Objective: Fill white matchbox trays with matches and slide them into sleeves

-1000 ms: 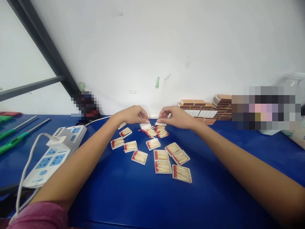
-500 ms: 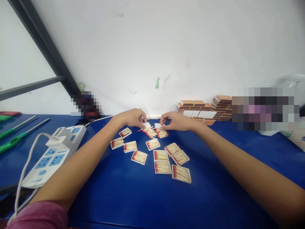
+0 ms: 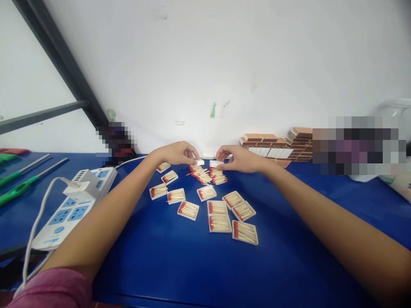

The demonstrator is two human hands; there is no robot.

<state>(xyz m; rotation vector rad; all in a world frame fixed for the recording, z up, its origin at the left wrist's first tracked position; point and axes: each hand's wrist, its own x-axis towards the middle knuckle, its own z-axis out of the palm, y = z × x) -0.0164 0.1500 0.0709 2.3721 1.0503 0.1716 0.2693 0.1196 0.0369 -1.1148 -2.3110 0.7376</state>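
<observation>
Near the wall, my left hand [image 3: 181,154] pinches a small white matchbox tray [image 3: 199,162] by its edge. A second matchbox tray [image 3: 215,164] is gripped between the thumb and fingers of my right hand [image 3: 233,158]. Just in front of the two trays lie loose red-tipped matches [image 3: 201,174], spread in two small heaps. Closer to me, several white trays filled with matches [image 3: 217,208] lie flat on the blue table [image 3: 167,265]. One filled tray [image 3: 163,167] sits partly behind my left forearm.
Stacked matchbox sleeves and boxes [image 3: 268,149] stand against the wall at the right. A white power strip [image 3: 69,218] with a plugged-in cable lies at the left. Green-handled lighters [image 3: 19,192] are at the far left. A dark metal frame [image 3: 61,51] rises beside the table.
Both hands have lifted slightly and the trays have moved up and away from the match heaps. More of the loose matches shows, and a filled tray by my left wrist has come into view.
</observation>
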